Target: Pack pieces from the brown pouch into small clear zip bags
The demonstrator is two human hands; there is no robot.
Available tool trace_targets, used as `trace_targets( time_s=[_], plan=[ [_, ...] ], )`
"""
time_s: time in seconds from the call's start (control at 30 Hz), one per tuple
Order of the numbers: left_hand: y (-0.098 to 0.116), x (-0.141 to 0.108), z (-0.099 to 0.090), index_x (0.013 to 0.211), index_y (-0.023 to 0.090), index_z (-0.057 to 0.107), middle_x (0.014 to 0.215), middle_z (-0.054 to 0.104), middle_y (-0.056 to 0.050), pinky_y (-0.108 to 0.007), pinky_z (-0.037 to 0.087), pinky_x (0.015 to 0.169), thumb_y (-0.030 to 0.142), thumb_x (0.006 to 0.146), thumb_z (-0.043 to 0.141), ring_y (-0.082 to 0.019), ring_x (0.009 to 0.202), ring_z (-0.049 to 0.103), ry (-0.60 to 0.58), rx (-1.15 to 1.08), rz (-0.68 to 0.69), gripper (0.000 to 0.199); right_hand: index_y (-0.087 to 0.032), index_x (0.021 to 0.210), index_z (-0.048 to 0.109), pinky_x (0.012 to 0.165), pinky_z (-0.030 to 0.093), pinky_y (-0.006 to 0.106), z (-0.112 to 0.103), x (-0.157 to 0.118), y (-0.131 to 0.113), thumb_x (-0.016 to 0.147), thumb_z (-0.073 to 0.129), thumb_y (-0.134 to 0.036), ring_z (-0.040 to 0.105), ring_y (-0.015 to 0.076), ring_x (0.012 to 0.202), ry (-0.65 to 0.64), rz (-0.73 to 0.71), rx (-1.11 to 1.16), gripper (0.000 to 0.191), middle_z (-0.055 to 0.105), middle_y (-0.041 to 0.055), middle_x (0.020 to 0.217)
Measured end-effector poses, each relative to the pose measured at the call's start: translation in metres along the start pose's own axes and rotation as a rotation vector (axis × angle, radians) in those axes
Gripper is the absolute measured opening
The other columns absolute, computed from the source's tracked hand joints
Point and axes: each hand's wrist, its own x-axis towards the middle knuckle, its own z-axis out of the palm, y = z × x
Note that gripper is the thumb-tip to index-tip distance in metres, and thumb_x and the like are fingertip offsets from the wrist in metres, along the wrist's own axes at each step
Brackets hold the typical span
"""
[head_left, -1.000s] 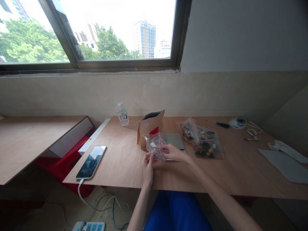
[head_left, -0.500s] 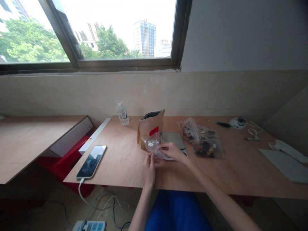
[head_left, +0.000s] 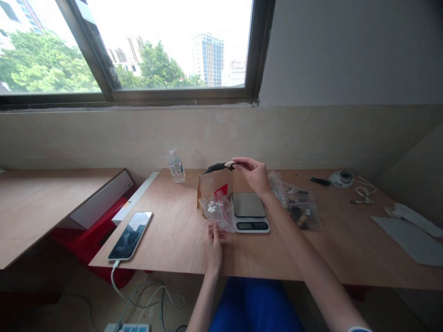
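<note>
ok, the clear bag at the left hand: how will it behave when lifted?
The clear bag is probably floppy, its thin plastic creased. Likely light: little shows through it beyond a small white patch. Perhaps slippery, given the glossy sheen.

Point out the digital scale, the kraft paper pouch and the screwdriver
Digital scale (head_left: 249, 209), head view, on its weighing plate.
Kraft paper pouch (head_left: 210, 185), head view, on its front panel.
Screwdriver (head_left: 317, 180), head view, on its green handle.
</note>
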Motion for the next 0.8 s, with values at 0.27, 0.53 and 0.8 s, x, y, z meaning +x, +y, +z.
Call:
trace_targets(
  time_s=[0.27,0.53,0.8],
  plan=[
    [-0.002,0.001,-0.001,0.09,0.018,0.047,0.069,0.062,-0.001,-0.028,0.049,0.062,0.048,0.087,0.04,-0.016,0.063,0.062,-0.015,-0.015,-0.02,0.03,-0.021,0.087,0.07,0.075,0.049,0.025,0.034,0.023,-0.008,0.079,0.06,-0.023,0.064,0.0144,0.081,-0.268,-0.219,-0.201,0.012,0.07,0.002,0.087],
    [-0.003,0.001,-0.001,0.091,0.019,0.048,0.072,0.063,-0.001,-0.027,0.049,0.063,0.047,0.087,0.041,-0.015,0.065,0.062,-0.019,-0.013,-0.021,0.03,-0.024,0.087,0.071,0.076,0.05,0.025,0.032,0.02,0.005,0.079,0.06,-0.023,0.066,0.0153,0.082,-0.265,-0.061,-0.152,0.014,0.072,0.0,0.088],
    [-0.004,0.002,0.0,0.09,0.019,0.048,0.068,0.062,-0.001,-0.026,0.049,0.06,0.048,0.086,0.042,-0.015,0.062,0.062,-0.016,-0.031,-0.027,0.031,-0.022,0.08,0.071,0.069,0.049,0.024,0.036,0.03,-0.005,0.076,0.063,-0.02,0.065,0.0139,0.075,-0.338,-0.032,-0.265,0.01,0.071,-0.0002,0.079]
  ],
)
